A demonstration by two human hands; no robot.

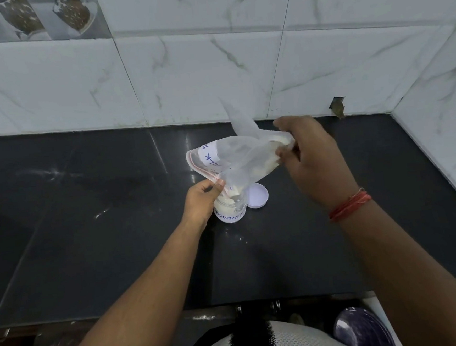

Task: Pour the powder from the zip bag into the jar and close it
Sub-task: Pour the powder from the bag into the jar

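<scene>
- Left hand (200,199) pinches the zip bag (236,158) mouth over the open jar (231,209) on the counter (89,224)
- Right hand (310,155) grips the bag's raised bottom — lid (257,196) just beside the jar

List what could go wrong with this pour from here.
1. The zip bag mouth is wider than the jar, so powder may spill; specks already dot the counter.
2. Neither hand steadies the jar: the left hand pinches the bag's mouth, the right hand lifts its bottom. A nudge could tip it.
</scene>
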